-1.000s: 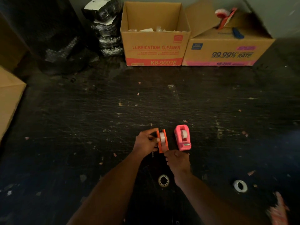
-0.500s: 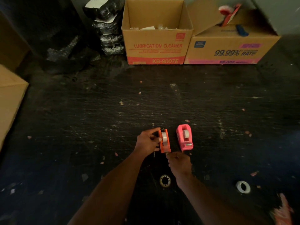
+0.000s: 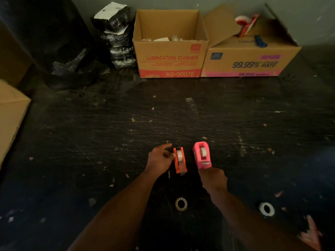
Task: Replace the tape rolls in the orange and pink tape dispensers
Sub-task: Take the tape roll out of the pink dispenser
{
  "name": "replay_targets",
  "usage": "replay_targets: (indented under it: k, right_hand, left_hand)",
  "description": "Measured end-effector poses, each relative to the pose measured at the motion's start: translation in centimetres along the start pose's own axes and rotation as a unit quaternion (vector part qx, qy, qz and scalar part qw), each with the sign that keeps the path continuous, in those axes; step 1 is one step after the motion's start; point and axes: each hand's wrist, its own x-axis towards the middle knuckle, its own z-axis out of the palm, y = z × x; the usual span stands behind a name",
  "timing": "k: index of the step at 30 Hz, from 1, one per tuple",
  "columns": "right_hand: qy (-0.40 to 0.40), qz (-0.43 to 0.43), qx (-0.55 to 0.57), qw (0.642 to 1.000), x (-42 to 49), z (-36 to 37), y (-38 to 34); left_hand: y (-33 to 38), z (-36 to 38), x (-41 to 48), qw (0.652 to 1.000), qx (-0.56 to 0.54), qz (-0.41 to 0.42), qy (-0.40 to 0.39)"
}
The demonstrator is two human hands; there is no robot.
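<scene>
R hand [image 3: 213,178] fingertips hidden, pink scrap [image 3: 310,236] blurred, box [image 3: 10,115] cut off left

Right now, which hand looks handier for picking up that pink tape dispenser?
The right hand, probably. It sits just below the near end of the pink tape dispenser, maybe touching it. The left hand is beside the orange tape dispenser, which lies between it and the pink one.
</scene>
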Motion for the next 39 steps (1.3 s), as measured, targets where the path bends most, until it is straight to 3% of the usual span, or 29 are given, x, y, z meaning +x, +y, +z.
replay_targets:
  k: [6, 17, 26, 31, 39]
  right_hand:
    - [0.029, -0.102, -0.033, 0.994, 2.4, -3.5, -1.8]
    - [-0.034, -0.178, -0.038, 0.983, 5.8, -3.5, -3.4]
    - [-0.051, -0.322, -0.153, 0.933, 6.6, -3.7, -3.2]
    - [-0.062, -0.351, -0.237, 0.904, 6.7, -4.1, -3.7]
    - [-0.057, -0.395, -0.269, 0.877, 6.6, -5.0, -4.0]
  left_hand:
    - [2.4, 0.9, 0.4, 0.992, 0.080, 0.073, 0.059]
    - [5.1, 5.0, 2.0, 0.977, 0.181, 0.110, 0.015]
    - [4.8, 6.0, 2.7, 0.977, 0.182, 0.110, 0.003]
    - [4.8, 6.0, 2.6, 0.981, 0.164, 0.105, 0.003]
    - [5.2, 5.9, 2.2, 0.977, 0.187, 0.104, -0.001]
